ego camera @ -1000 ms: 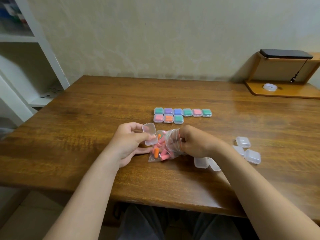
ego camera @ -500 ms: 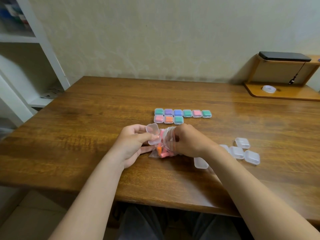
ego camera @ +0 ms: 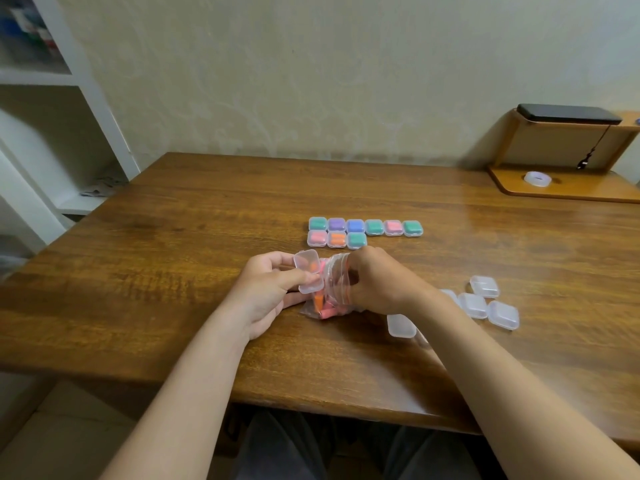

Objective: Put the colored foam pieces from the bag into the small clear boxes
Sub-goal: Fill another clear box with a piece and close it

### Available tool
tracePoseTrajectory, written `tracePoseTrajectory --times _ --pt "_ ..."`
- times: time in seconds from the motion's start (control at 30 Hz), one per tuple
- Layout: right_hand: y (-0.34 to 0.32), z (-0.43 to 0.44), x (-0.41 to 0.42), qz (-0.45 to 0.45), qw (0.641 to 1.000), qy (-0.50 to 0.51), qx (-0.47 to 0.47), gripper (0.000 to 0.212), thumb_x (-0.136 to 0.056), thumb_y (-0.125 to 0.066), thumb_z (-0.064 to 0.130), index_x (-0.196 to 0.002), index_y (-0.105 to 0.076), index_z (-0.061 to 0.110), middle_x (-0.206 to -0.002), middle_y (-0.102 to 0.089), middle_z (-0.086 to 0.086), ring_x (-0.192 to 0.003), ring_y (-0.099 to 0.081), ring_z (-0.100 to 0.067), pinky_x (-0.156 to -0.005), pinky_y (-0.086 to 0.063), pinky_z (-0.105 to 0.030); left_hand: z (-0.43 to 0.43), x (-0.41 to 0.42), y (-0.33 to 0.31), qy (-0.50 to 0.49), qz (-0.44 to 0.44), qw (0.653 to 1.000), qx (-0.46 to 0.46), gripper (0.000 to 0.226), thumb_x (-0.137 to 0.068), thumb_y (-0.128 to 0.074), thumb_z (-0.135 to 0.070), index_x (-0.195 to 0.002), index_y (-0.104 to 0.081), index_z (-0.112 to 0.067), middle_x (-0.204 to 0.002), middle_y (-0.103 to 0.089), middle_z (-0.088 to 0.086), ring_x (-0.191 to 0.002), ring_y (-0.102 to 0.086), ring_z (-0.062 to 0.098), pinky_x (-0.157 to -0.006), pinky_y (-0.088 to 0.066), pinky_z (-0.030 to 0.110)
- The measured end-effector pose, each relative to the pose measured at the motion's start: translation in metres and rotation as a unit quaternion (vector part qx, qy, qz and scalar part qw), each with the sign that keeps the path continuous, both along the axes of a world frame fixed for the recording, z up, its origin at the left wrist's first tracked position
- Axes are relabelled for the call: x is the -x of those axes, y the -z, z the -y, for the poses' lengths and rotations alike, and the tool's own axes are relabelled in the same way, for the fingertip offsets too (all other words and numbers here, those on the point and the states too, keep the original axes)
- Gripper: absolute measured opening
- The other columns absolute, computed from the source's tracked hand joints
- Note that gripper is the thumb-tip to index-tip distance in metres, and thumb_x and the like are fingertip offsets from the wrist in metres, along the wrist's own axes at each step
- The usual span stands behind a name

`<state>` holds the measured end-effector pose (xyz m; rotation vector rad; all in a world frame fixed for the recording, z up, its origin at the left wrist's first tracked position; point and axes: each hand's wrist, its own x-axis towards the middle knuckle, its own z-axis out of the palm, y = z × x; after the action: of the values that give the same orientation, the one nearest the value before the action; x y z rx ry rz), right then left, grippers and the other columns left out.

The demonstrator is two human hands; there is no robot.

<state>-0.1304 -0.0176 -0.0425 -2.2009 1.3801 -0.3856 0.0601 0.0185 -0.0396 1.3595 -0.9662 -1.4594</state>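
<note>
Roughly half the work looks done. Nine filled boxes [ego camera: 365,232] sit closed in two rows at the far middle of the desk [ego camera: 173,271], six behind and three in front, showing green, purple, blue, pink and orange through their lids. To the right, near the right forearm, lie the empty boxes [ego camera: 485,304]. Four are plain to see, and at least one more is partly hidden by the arm. The bag [ego camera: 332,289] lies on the desk between the hands, with pink and orange foam pieces [ego camera: 323,306] left in its near end, so several fillings remain.

The left hand [ego camera: 270,289] is raised just left of the bag and pinches one open box [ego camera: 308,275] between thumb and fingers, its lid tipped up and its mouth turned toward the bag. An orange tint shows through it, but I cannot tell whether that is a piece inside or the bag behind.

The right hand [ego camera: 377,282] is at the bag's mouth, knuckles up, with its fingers curled down out of sight in the crumpled plastic. Whether they pinch a piece or only the bag cannot be told. It looks like the step of picking the next piece for the open box.
</note>
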Motion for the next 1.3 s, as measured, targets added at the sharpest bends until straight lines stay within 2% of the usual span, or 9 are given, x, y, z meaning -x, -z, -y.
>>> tracePoseTrajectory --times 0.17,0.37,0.57,0.73,0.83,0.93,1.13,1.2,1.3 --pt "-0.003 -0.004 0.002 -0.006 1.0 -0.017 0.006 0.01 -0.08 -0.066 0.023 -0.08 -0.067 0.013 -0.079 -0.068 -0.003 -0.074 -0.064 -0.026 -0.067 -0.057 -0.048 0.0 0.0 -0.002 0.009 0.012 1.0 0.005 0.028 -0.084 -0.073 0.006 -0.111 -0.068 -0.003 -0.093 -0.079 0.008 -0.089 -0.077 0.021 -0.082 -0.061 0.036" --pt "-0.009 -0.008 0.003 -0.028 0.999 -0.03 0.009 0.008 -0.081 -0.068 0.027 -0.079 -0.066 0.019 -0.076 -0.067 0.001 -0.072 -0.062 -0.021 -0.068 -0.056 -0.045 0.0 0.005 -0.005 0.009 0.009 1.0 0.004 0.028 -0.083 -0.074 0.006 -0.109 -0.068 -0.002 -0.092 -0.079 0.008 -0.088 -0.077 0.021 -0.084 -0.062 0.039" --pt "-0.012 -0.014 -0.002 -0.078 0.995 -0.054 0.04 0.026 -0.084 -0.07 0.038 -0.074 -0.053 0.021 -0.075 -0.06 0.001 -0.071 -0.055 -0.024 -0.064 -0.049 -0.04 -0.002 0.006 -0.006 0.008 0.012 1.0 0.005 0.029 -0.082 -0.076 0.006 -0.109 -0.068 -0.001 -0.091 -0.079 0.009 -0.087 -0.077 0.021 -0.077 -0.063 0.035" --pt "-0.012 -0.017 0.01 0.01 0.996 -0.056 0.072 0.015 -0.091 -0.058 0.021 -0.077 -0.059 0.019 -0.076 -0.063 0.005 -0.07 -0.058 -0.016 -0.062 -0.049 -0.028 -0.003 0.0 -0.006 -0.002 0.028 1.0 0.008 0.029 -0.081 -0.077 0.007 -0.107 -0.068 -0.001 -0.1 -0.077 0.013 -0.09 -0.077 0.022 -0.076 -0.062 0.035" --pt "-0.009 -0.01 0.021 0.003 0.997 -0.021 0.068 0.009 -0.085 -0.059 0.015 -0.077 -0.061 0.011 -0.074 -0.062 0.0 -0.068 -0.059 -0.02 -0.061 -0.052 -0.042 -0.004 0.0 -0.006 -0.004 0.035 0.999 0.005 0.032 -0.08 -0.078 0.008 -0.109 -0.067 0.0 -0.102 -0.076 0.016 -0.089 -0.077 0.022 -0.075 -0.063 0.034" --pt "-0.008 -0.006 0.03 0.022 0.997 -0.012 0.07 0.006 -0.083 -0.059 0.011 -0.078 -0.063 0.011 -0.077 -0.063 -0.002 -0.068 -0.057 -0.021 -0.062 -0.052 -0.046 -0.004 0.002 -0.007 -0.005 0.045 0.999 0.005 0.032 -0.079 -0.078 0.007 -0.109 -0.067 0.0 -0.103 -0.075 0.016 -0.088 -0.077 0.022 -0.074 -0.063 0.033" --pt "-0.017 -0.013 0.046 0.089 0.993 0.009 0.081 0.018 -0.084 -0.057 0.003 -0.074 -0.06 0.018 -0.066 -0.054 0.009 -0.058 -0.045 -0.006 -0.055 -0.039 -0.023 -0.005 0.002 -0.01 -0.006 0.056 0.998 0.005 0.03 -0.081 -0.077 0.007 -0.108 -0.068 -0.002 -0.103 -0.075 0.014 -0.087 -0.077 0.02 -0.077 -0.063 0.035" --pt "-0.018 -0.014 0.05 0.125 0.989 0.03 0.074 0.023 -0.084 -0.057 0.001 -0.073 -0.06 0.021 -0.065 -0.058 0.01 -0.058 -0.051 -0.004 -0.055 -0.043 -0.02 -0.005 0.003 -0.01 -0.006 0.059 0.998 0.006 0.03 -0.081 -0.077 0.007 -0.108 -0.067 -0.003 -0.102 -0.076 0.013 -0.087 -0.077 0.02 -0.079 -0.063 0.037" --pt "-0.021 -0.015 0.053 0.151 0.985 0.045 0.067 0.02 -0.085 -0.057 0.0 -0.078 -0.063 0.017 -0.072 -0.069 0.003 -0.068 -0.066 -0.011 -0.063 -0.054 -0.028 -0.006 0.006 -0.012 -0.009 0.068 0.998 0.009 0.033 -0.08 -0.078 0.005 -0.109 -0.066 -0.007 -0.099 -0.077 0.01 -0.085 -0.077 0.019 -0.083 -0.062 0.04"
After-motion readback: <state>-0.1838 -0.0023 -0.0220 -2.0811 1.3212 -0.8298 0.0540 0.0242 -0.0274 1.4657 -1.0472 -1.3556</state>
